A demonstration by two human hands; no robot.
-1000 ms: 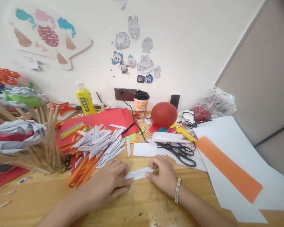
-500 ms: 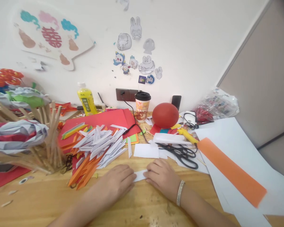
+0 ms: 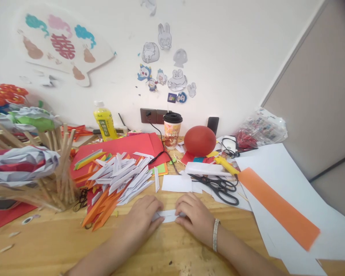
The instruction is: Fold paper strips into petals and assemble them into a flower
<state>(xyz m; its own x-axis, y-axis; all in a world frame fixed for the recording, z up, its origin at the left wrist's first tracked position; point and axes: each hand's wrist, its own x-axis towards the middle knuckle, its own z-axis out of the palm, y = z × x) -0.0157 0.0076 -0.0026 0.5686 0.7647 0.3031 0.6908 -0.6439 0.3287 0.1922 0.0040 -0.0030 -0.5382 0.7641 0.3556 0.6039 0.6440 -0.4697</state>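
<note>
A small white paper strip (image 3: pixel 169 216) with a crease along it lies at the front middle of the wooden table. My left hand (image 3: pixel 147 215) pinches its left end between thumb and fingers. At the right end, my right hand (image 3: pixel 193 214) grips it the same way, a silvery bracelet on the wrist. Behind my left hand is a heap of folded white paper pieces (image 3: pixel 123 172), with folded orange pieces (image 3: pixel 103 209) at its front. A white paper rectangle (image 3: pixel 176 183) lies flat just beyond the hands.
Black scissors (image 3: pixel 218 187) lie behind my right hand, near an orange strip (image 3: pixel 278 209) on large white sheets (image 3: pixel 301 191). Farther back stand a lidded cup (image 3: pixel 172 132), a red balloon (image 3: pixel 199 140) and a yellow bottle (image 3: pixel 105 122). Wooden sticks (image 3: pixel 64 165) are at left.
My fingers have moved from lying low over the strip to a raised pinch at its ends. More of the strip shows, and its surface now looks creased.
</note>
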